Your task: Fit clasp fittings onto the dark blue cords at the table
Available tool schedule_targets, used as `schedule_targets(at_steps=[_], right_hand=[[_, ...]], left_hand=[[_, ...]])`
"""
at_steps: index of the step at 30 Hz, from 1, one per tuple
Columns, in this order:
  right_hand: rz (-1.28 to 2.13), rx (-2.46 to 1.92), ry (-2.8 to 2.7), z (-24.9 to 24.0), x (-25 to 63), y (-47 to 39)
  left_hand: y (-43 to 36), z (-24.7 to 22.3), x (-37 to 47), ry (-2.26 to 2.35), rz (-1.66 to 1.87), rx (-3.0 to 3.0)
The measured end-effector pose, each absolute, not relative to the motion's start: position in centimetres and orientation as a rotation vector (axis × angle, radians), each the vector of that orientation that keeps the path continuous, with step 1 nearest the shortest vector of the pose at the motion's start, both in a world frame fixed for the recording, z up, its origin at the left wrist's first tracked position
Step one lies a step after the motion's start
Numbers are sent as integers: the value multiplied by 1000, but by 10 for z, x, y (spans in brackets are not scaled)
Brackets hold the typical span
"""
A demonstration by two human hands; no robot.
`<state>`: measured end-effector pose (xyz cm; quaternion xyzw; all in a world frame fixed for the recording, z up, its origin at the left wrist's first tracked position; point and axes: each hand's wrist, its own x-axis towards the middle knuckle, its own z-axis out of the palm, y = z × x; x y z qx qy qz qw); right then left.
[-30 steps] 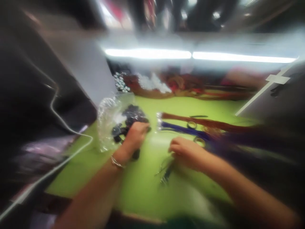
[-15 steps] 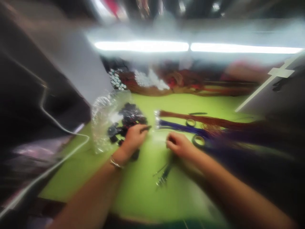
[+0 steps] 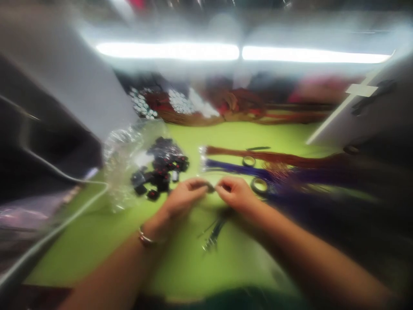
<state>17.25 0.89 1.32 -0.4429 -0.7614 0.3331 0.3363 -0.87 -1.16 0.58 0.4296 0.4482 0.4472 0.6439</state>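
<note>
My left hand (image 3: pixel 189 196) is closed, pinching a small dark piece (image 3: pixel 210 187) above the green table. Facing it, my right hand (image 3: pixel 235 193) has its fingers pressed together at the right end of that piece; what they grip is too small to make out. Left of my hands lie several black parts (image 3: pixel 161 168), some with red spots, at the mouth of a clear plastic bag (image 3: pixel 121 159). Below my right hand rests a bunch of dark wires with shiny metal ends (image 3: pixel 211 243).
Brown wires (image 3: pixel 232 153) and blue wires (image 3: pixel 235 168) run rightward behind my hands, with two tape rolls (image 3: pixel 260 185) beside them. A white cable (image 3: pixel 64 221) crosses the left edge of the green table (image 3: pixel 97 241). Wire bundles (image 3: pixel 193 120) line the back.
My hands have come together, with the dark piece in my left hand now meeting my right fingertips. The camera view has shifted, so the surroundings appear further left.
</note>
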Motion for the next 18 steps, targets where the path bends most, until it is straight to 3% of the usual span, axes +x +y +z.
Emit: schedule_targets(at_steps=[18], right_hand=[[991,-1123,-1982,11,169,1]], left_hand=[[-12,16,-3,973,1117,616]])
